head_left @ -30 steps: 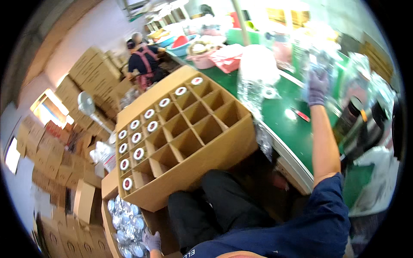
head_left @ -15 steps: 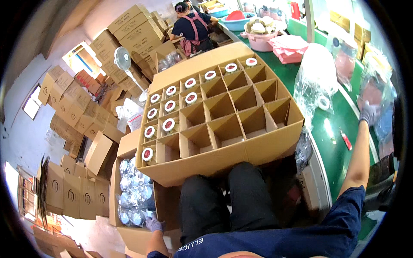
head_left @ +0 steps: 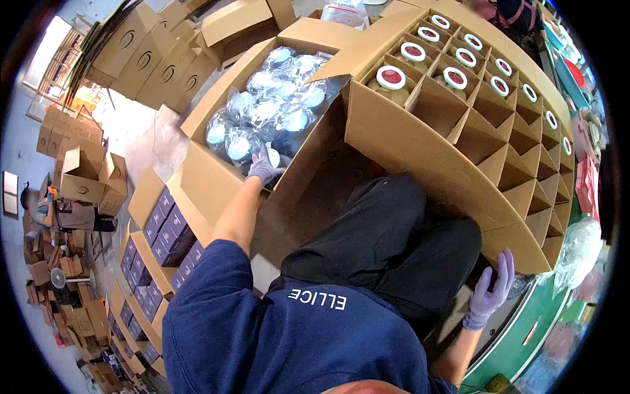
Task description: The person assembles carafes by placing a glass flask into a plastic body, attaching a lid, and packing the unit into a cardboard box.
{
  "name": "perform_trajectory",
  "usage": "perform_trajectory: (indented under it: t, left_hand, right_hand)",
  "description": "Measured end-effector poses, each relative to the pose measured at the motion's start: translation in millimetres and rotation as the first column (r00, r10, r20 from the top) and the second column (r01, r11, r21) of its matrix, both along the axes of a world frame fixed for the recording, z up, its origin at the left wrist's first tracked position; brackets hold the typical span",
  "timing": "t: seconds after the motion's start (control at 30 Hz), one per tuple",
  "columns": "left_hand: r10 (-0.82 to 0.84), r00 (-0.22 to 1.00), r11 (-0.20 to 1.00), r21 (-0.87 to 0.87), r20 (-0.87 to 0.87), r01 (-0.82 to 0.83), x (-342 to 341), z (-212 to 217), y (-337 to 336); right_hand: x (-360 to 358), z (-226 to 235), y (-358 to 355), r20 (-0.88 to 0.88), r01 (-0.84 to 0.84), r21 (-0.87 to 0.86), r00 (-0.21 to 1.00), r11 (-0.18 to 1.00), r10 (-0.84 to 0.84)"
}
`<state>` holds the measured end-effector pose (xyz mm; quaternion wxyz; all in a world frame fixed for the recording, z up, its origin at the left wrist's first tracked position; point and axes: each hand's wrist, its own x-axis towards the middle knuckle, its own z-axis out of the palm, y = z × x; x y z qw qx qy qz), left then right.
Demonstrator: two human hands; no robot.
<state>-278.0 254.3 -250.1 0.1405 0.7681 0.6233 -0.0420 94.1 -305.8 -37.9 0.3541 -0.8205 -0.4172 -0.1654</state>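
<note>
My left hand (head_left: pixel 264 167), in a pale purple glove, reaches into the near corner of an open carton (head_left: pixel 209 169). Its fingers are spread beside a white round lid (head_left: pixel 274 157); a firm grip is not visible. Several clear-bagged containers with pale blue lids (head_left: pixel 295 119) fill this carton. My right hand (head_left: pixel 491 289), gloved alike, is raised with fingers stretched and nothing in it, near the front corner of a larger divided carton (head_left: pixel 453 187). Jars with white-rimmed, dark red-centred lids (head_left: pixel 391 77) stand in its far and left cells; other cells hold no jar.
A green work surface (head_left: pixel 505 351) runs along the right, with a small red-and-white item (head_left: pixel 530 333) and clear plastic bags (head_left: pixel 577 253) on it. Cartons of purple boxes (head_left: pixel 172 230) stand at the left. Another person (head_left: pixel 62 213) stands farther left, near stacked cartons.
The view has swung left and down. My right hand has come back from a bagged item beyond the green surface and is free. My left hand stays at the carton of bagged containers.
</note>
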Motion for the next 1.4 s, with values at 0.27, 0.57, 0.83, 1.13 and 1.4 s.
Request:
perform_trajectory:
  t: [0.27,0.57,0.83,1.13,1.4]
  left_hand:
    - [-0.285,0.926,0.801,0.593,0.249,0.087,5.8,48.9,-10.8]
    - [-0.245,-0.083,0.969,0.246,0.966,0.002,72.3,300.9,-211.3]
    - [-0.571,0.493,0.272,-0.415,0.657,0.868,111.2,191.3,-303.9]
    - [0.088,0.156,0.516,-0.179,0.984,0.838,240.2,221.1,-290.1]
    - [0.046,0.228,0.835,-0.163,0.972,0.525,206.2,286.8,-312.2]
  right_hand:
    - [-47.9,46.0,30.5,-0.167,0.035,0.051,0.986,0.998,-0.026]
    - [-55.3,33.2,110.1,-0.38,-0.252,0.502,0.795,0.827,0.473]
    - [-29.0,81.1,55.6,-0.016,-0.068,0.155,0.997,0.986,0.071]
    - [-98.1,70.5,73.8,-0.07,-0.167,-0.044,0.984,0.985,0.164]
    - [-20.4,36.6,52.4,-0.149,-0.426,0.175,0.88,0.888,0.452]
